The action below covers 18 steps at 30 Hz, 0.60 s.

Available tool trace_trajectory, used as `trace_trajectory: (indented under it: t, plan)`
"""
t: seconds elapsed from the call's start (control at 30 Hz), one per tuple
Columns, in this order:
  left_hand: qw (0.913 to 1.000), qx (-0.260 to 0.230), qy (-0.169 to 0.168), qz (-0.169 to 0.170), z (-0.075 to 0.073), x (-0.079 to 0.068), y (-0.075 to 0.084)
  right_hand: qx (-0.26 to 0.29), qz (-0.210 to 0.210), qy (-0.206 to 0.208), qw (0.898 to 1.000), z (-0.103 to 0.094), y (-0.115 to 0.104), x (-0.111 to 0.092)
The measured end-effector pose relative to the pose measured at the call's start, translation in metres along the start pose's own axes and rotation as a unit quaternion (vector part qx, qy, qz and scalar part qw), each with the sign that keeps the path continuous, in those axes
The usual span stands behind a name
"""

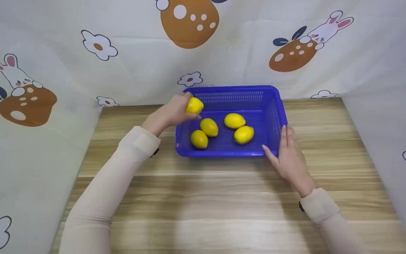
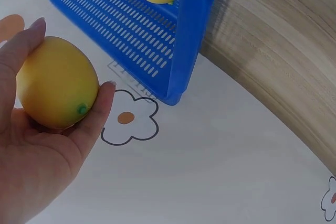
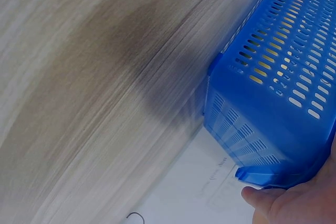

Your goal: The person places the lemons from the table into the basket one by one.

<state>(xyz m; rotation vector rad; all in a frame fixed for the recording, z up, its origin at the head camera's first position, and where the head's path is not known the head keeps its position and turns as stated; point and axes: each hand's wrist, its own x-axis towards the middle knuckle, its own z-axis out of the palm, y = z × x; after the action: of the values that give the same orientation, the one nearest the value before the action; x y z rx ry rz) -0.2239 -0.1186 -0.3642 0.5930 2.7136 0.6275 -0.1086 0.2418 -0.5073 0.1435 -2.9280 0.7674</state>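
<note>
My left hand (image 1: pixel 174 109) grips a yellow lemon (image 1: pixel 195 106) over the left side of a blue plastic basket (image 1: pixel 224 154). In the left wrist view the lemon (image 2: pixel 58 82) sits between thumb and fingers, its green stem end showing. Several more lemons (image 1: pixel 244 135) lie on the basket floor, two touching at the left and two at the right. At the basket's front right corner rests my right hand (image 1: pixel 291 158), fingers straight along the right side and thumb over the front rim. Only part of that hand (image 3: pixel 294 203) shows in the right wrist view, against the basket's rim.
The basket stands on a wood-grain table (image 1: pixel 217 204), near its back edge. A pale cloth (image 1: pixel 136 74) printed with rabbits, flowers and brown fruit hangs behind and along both sides. Through the slotted wall (image 3: pixel 262 66) some yellow shows.
</note>
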Motion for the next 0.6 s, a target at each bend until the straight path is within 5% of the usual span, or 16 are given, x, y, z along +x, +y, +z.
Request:
trace_trajectory:
  t: [0.6]
  plan:
    - [0.9999, -0.002, 0.002, -0.012, -0.008, 0.015, 0.008, 0.003, 0.002, -0.001, 1.0, -0.001, -0.002, -0.001]
